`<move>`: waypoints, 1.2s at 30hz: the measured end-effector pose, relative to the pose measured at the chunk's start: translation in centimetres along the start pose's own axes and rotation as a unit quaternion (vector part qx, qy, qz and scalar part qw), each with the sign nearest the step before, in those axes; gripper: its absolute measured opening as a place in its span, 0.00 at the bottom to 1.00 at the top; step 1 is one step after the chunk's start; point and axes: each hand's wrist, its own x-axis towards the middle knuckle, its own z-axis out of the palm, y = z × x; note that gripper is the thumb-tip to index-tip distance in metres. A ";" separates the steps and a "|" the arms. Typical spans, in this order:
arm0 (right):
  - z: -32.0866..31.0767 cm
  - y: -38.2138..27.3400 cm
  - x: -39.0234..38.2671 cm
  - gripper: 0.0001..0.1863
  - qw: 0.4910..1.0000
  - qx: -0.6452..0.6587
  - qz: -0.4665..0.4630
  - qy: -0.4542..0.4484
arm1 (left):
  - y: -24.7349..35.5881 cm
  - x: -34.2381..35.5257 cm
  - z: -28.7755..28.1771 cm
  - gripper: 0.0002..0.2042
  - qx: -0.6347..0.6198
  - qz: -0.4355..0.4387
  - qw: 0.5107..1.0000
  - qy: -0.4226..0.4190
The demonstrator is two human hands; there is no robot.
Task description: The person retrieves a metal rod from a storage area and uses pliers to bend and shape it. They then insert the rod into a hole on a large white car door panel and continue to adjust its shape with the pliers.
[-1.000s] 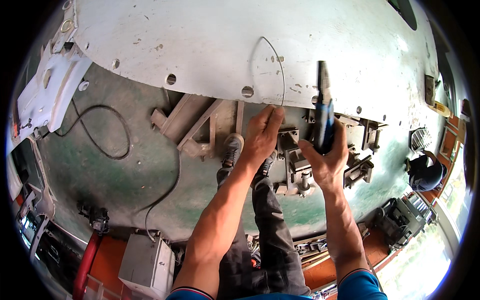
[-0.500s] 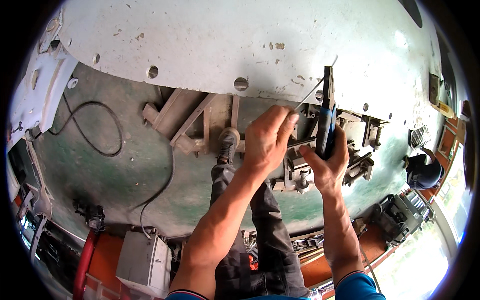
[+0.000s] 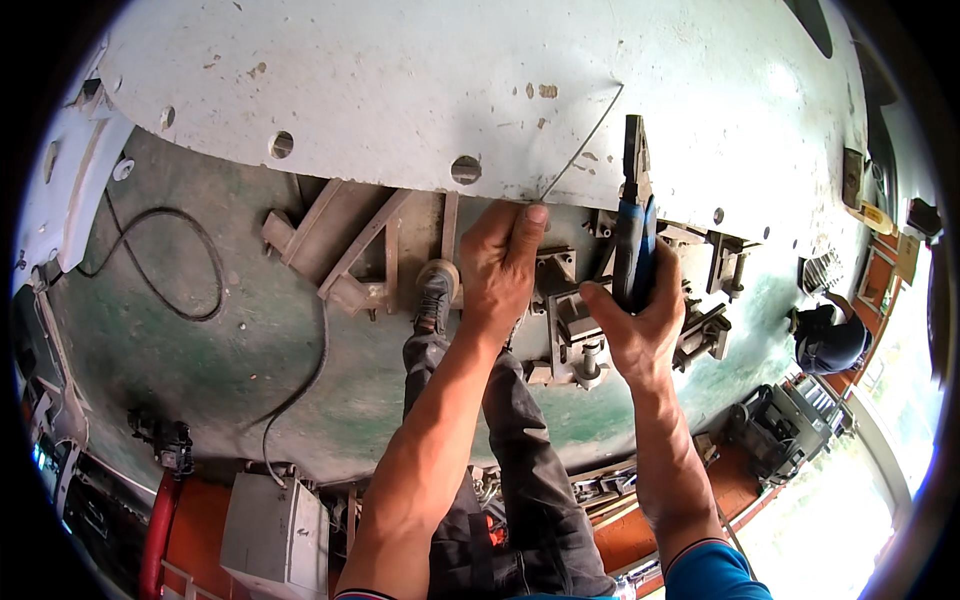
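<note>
Left hand (image 3: 500, 265) with a wire (image 3: 583, 147), right hand (image 3: 645, 325) with pliers (image 3: 630, 232)

The left hand is pinched narrow. Its thumb and bent first finger hold the low end of the wire, close to the bottom edge of a big white metal panel (image 3: 400, 100). The wire sticks up, leans to the right over the panel and has a tiny bend at its top end. I cannot tell if that end touches the panel.

The right hand is wrapped around the pliers, with its thumb poking out to the left. The pliers have blue and black handles and point up. Their metal nose is over the panel, to the right of the wire and apart from it. I cannot tell if the jaws are a little bit apart.

The panel has round holes (image 3: 465, 169) along its low edge and some chipped paint. Below it, a brown metal frame (image 3: 362, 245) sits on the green floor (image 3: 300, 385), with a shoe (image 3: 432, 300) beside it. Steel blocks (image 3: 570, 330) with bolts are near the right hand. A dark cable (image 3: 222, 275) loops on the floor at the left. A grey metal box (image 3: 270, 530) stands at the bottom left. Far to the right is another person (image 3: 830, 345) in dark clothes.
</note>
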 end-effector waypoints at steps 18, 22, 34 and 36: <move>0.2 0.0 -0.5 0.32 0.992 0.007 -0.090 0.082 | -0.4 -0.5 -0.8 0.18 0.067 0.014 0.998 0.014; 1.2 0.5 0.6 0.33 0.993 0.012 -0.056 0.104 | -0.1 -0.7 -0.7 0.19 0.058 -0.006 0.998 0.012; 0.1 0.6 0.9 0.31 0.996 -0.079 0.029 -0.003 | 1.1 -0.7 -1.0 0.19 0.111 0.001 0.993 0.027; -0.3 -0.9 -0.3 0.31 0.998 0.044 0.013 0.051 | 0.5 -0.9 -1.3 0.19 0.121 0.031 0.992 0.024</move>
